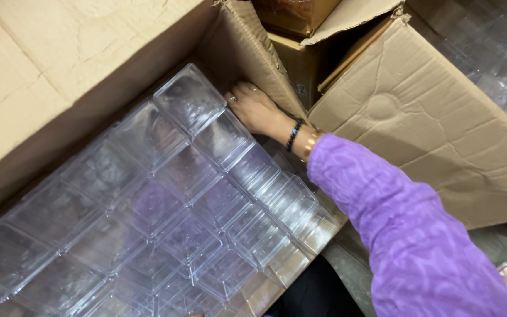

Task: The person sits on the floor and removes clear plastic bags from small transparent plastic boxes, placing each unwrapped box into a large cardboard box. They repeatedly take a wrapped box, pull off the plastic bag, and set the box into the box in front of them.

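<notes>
1. Nearest, a purple textured sleeve [418, 246] runs up from the lower right.
2. Rows of clear, square plastic containers [148, 223] fill the large brown cardboard box [36, 76].
3. The right hand [256, 108], wearing a dark beaded bracelet [293, 135], lies at the containers' far edge against the box flap [253, 53], its fingers tucked down beside the endmost container [190, 98]; whether they clasp anything cannot be told.
4. Beyond stands a second brown carton [429, 117].

Rows of containers [165, 205] fill the open carton [60, 64] at frame left; a second carton [435, 117] lies at upper right.
</notes>
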A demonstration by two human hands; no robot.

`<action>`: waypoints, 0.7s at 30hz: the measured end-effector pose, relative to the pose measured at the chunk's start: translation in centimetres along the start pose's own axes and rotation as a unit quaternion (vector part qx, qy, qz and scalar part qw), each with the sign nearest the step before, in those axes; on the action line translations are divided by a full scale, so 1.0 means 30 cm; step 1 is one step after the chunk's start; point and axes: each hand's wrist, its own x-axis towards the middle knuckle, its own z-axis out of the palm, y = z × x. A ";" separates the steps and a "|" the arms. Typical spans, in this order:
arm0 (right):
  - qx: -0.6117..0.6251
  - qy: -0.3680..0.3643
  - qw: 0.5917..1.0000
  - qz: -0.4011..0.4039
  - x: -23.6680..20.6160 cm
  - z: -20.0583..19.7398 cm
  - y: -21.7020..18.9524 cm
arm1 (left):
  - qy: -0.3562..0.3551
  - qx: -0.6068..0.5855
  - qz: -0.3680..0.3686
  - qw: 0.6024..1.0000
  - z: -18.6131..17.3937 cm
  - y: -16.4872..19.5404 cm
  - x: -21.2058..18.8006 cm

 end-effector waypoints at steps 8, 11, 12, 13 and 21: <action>-0.032 0.133 0.991 -0.003 -0.203 -0.149 -0.111 | -0.042 -0.027 0.053 0.997 0.069 -0.006 -0.009; -0.019 0.082 0.995 0.046 -0.259 -0.164 -0.141 | -0.104 -0.053 0.054 0.992 0.086 -0.019 0.002; -0.010 0.063 0.996 0.064 -0.277 -0.164 -0.152 | -0.145 -0.078 0.003 0.986 0.090 -0.022 0.007; -0.018 0.066 0.995 0.073 -0.293 -0.163 -0.161 | -0.193 -0.125 -0.077 0.970 0.097 -0.022 0.011; -0.087 0.120 0.988 0.051 -0.318 -0.203 -0.189 | -0.077 -0.167 -0.008 0.983 0.198 0.162 -0.109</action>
